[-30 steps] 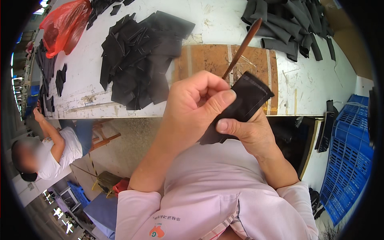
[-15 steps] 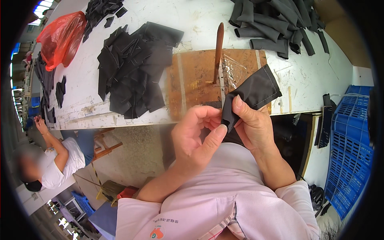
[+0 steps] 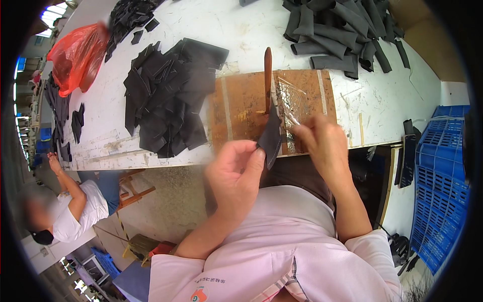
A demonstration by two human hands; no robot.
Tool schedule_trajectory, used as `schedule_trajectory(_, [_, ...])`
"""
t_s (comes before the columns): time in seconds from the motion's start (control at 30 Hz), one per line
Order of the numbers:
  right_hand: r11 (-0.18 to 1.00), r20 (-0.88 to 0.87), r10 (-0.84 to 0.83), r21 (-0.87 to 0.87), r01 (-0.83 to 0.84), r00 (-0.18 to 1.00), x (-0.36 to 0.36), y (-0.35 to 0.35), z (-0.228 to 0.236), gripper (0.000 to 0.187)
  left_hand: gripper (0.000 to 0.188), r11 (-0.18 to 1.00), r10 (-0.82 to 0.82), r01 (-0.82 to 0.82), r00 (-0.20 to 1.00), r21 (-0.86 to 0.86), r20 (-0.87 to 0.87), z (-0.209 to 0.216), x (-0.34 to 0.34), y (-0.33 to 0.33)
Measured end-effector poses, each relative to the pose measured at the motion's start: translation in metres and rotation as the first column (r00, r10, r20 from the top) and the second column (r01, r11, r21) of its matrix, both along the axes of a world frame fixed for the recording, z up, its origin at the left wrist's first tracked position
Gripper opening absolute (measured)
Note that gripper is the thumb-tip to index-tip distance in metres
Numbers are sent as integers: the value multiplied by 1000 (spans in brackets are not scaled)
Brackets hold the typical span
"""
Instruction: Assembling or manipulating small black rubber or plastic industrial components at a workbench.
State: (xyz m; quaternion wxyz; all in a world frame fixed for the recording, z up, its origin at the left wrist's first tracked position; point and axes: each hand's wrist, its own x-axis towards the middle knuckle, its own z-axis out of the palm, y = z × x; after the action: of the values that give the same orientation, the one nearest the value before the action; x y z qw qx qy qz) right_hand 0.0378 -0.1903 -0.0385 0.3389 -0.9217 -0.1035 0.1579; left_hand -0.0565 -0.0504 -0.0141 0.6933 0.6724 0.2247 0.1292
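Observation:
My left hand (image 3: 235,173) pinches a small black stitched fabric piece (image 3: 271,135) by its near left edge, between thumb and fingers. The fabric is turned nearly edge-on, and its far tip overlaps the foot of an upright brown stick (image 3: 267,75). That stick rises from a worn brown board (image 3: 241,100) with tape strips, at the table's near edge. To the right of the fabric and apart from it, my right hand (image 3: 328,146) hovers over the board's near right corner. Its fingers are loosely bent and slightly blurred, with nothing visible in them.
Flat black fabric pieces (image 3: 168,100) lie heaped left of the board. Dark grey fabric tubes (image 3: 347,35) are piled at the far right. A red plastic bag (image 3: 78,58) sits far left. Blue crates (image 3: 437,176) stand on the right. Another person (image 3: 83,201) sits at left.
My right hand has let go of the fabric piece and moved a little right. My left hand has shifted slightly left, and the piece has swung from lying rightward to nearly edge-on.

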Motion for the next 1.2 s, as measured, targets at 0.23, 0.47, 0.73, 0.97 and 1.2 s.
schedule_trajectory(0.23, [741,169,178,626,-245,969,-28,18,22,26,8,964,-85,61,993,259,80,-7,3,-4])
schedule_trajectory(0.47, [905,616,178,205,-374,768,-33,38,0,14,12,759,54,-182,974,625,218,-18,9,-2])
schedule_trajectory(0.73, [524,-280,290,846,93,915,-23,31,-1,5,22,727,-82,82,996,-682,33,-1,7,23])
schedule_trajectory(0.97, [326,-588,513,807,492,625,-31,40,-10,16,17,874,67,-195,955,446,288,-33,14,11])
schedule_trajectory(1.2, [280,-467,475,883,375,746,-25,30,-8,10,33,366,-267,304,940,-880,214,11,0,22])
